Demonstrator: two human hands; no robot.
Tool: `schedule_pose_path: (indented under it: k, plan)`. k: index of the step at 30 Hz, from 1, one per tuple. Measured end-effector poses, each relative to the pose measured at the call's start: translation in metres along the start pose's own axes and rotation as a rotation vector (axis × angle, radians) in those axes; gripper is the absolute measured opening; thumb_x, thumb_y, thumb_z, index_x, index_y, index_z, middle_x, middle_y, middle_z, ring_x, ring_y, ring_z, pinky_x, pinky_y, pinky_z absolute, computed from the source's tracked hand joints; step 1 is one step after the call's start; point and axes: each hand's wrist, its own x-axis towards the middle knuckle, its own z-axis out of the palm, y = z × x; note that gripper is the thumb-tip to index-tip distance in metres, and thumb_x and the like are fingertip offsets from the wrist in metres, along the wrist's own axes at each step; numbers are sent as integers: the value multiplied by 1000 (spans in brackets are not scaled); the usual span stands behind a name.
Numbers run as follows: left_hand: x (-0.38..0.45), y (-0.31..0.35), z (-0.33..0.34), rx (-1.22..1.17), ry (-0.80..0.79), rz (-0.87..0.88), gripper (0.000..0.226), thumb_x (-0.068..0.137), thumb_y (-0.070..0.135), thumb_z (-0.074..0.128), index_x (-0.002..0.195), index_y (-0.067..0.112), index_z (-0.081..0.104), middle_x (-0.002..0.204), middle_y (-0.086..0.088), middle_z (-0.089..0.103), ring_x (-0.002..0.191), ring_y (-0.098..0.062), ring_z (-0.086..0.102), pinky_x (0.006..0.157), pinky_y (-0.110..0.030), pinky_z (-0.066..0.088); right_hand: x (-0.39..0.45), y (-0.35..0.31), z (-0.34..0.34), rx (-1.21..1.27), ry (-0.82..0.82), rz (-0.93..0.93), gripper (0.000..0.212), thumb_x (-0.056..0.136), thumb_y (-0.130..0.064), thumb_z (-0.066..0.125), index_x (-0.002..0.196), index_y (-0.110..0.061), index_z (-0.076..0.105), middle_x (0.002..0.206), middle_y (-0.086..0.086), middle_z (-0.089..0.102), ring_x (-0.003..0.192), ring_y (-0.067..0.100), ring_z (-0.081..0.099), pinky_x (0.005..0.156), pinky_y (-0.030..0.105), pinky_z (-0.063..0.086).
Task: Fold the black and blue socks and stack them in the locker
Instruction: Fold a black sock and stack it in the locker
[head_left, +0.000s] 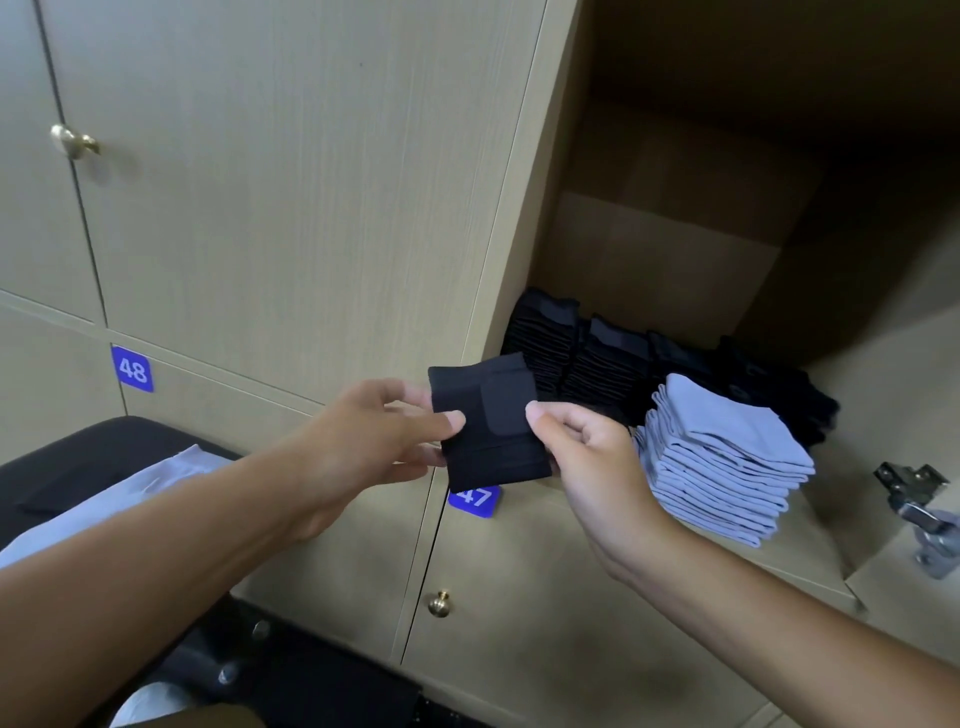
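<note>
- Folded black sock (491, 421) is held flat in the air just in front of the open locker (649, 218), at its left front edge.
- Left hand (374, 431) pinches the sock's left edge, thumb on top; its grip is closed on the fabric.
- Right hand (592, 452) pinches the sock's right edge the same way.
- Black sock stacks (582, 358) stand in a row inside the locker, along the back.
- Blue sock stack (727, 462) sits in front of them, near the locker's front edge.
- Label 47 (475, 500) shows just below the locker, partly hidden by the sock.
</note>
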Motion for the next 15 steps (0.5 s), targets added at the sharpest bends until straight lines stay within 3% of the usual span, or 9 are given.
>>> schedule_pose_path:
  k: [2, 3, 5, 9, 12, 15]
  plan:
    - [1, -2, 2, -25, 34, 45, 16, 91, 15, 74, 96, 7, 61, 93, -14, 73, 75, -20, 73, 88, -39, 61, -1, 0, 1, 40, -1, -4, 14, 97, -24, 67, 110, -21, 68, 97, 0, 78, 101, 16, 72, 103, 45, 52]
    - [1, -3, 2, -35, 51, 61, 14, 91, 11, 73, 95, 8, 60, 91, -17, 71, 73, -21, 71, 80, -36, 62, -1, -1, 2, 51, -3, -17, 17, 96, -21, 67, 113, -22, 63, 95, 1, 78, 99, 18, 73, 100, 46, 53]
    - [1, -3, 4, -41, 83, 78, 15, 92, 5, 72, 101, 9, 61, 91, -21, 71, 72, -24, 72, 67, -29, 61, -3, -3, 1, 39, -4, -67, 23, 94, -16, 69, 111, -26, 56, 94, 0, 77, 93, 16, 73, 91, 38, 57]
    - [4, -2, 4, -13, 140, 137, 17, 93, 0, 68, 105, 9, 60, 74, -14, 63, 70, -29, 71, 64, -34, 63, -5, -7, -1, -43, -59, -201, 21, 93, -10, 69, 100, -28, 63, 96, -6, 72, 87, 13, 71, 76, 21, 54]
    - [5, -4, 3, 8, 144, 175, 17, 93, -1, 67, 107, 6, 61, 62, -4, 59, 66, -25, 70, 65, -36, 64, -6, -8, -3, -93, -124, -213, 17, 94, -8, 67, 100, -23, 73, 90, -19, 67, 80, 6, 66, 75, 18, 52]
    - [7, -6, 4, 29, 142, 178, 16, 94, 1, 68, 108, 4, 61, 67, -8, 59, 67, -27, 66, 66, -36, 64, -5, -10, -7, -130, -129, -199, 20, 93, -8, 68, 101, -23, 77, 93, -15, 71, 82, 12, 69, 82, 25, 55]
